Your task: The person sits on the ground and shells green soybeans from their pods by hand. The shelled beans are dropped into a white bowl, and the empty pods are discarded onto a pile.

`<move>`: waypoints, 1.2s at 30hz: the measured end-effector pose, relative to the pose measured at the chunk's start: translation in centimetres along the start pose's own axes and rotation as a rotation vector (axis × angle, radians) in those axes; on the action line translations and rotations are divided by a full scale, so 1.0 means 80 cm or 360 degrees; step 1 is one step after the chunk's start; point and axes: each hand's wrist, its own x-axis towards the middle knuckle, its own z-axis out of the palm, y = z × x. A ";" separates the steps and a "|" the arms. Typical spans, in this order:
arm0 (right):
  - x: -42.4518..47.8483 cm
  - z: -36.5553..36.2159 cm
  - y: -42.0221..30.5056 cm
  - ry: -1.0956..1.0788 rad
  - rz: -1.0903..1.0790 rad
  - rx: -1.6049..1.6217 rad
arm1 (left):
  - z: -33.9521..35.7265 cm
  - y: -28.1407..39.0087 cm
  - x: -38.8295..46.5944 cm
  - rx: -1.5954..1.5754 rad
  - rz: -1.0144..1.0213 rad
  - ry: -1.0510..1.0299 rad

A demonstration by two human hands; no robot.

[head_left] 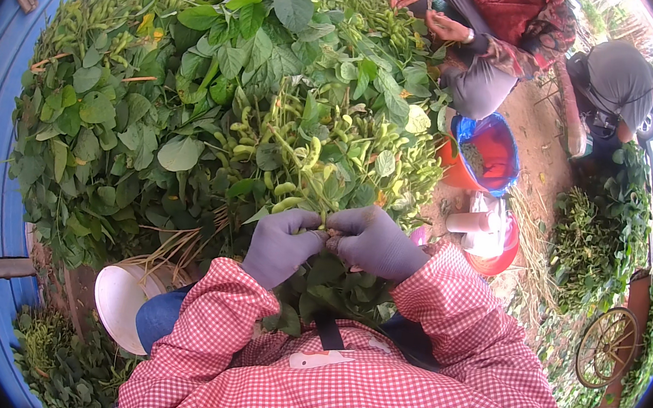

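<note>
Both my hands wear grey-purple gloves and meet fingertip to fingertip over my lap. My left hand (285, 246) pinches the green stem of a soybean plant (316, 188), which carries plump pods and leaves. Against it, my right hand (381, 243) has thumb and forefinger closed at the same stem; soil stains its fingertips. Whether a pod is hidden between those fingers I cannot tell. Just beyond lies a big heap of cut soybean plants (181, 154), thick with leaves and pods. More leaves (341, 287) rest under my wrists.
A white bucket (119, 301) lies tipped at my left knee. To the right stand an orange bucket (452, 164) with a blue liner and a red basin (499, 251). Two people sit beyond, one person's hand (446, 27) at the heap. A spoked wheel (607, 348) stands far right.
</note>
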 end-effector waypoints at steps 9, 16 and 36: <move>-0.002 0.002 -0.001 0.0053 -0.0053 0.0072 | -0.004 0.012 0.010 -0.0611 -0.0367 -0.0192; -0.003 0.005 -0.004 -0.0001 -0.0114 0.0062 | -0.008 -0.015 0.015 0.0007 0.0488 -0.0175; 0.004 -0.066 -0.028 0.0467 -0.0114 0.0030 | -0.010 0.009 0.010 -0.0863 -0.0576 -0.0326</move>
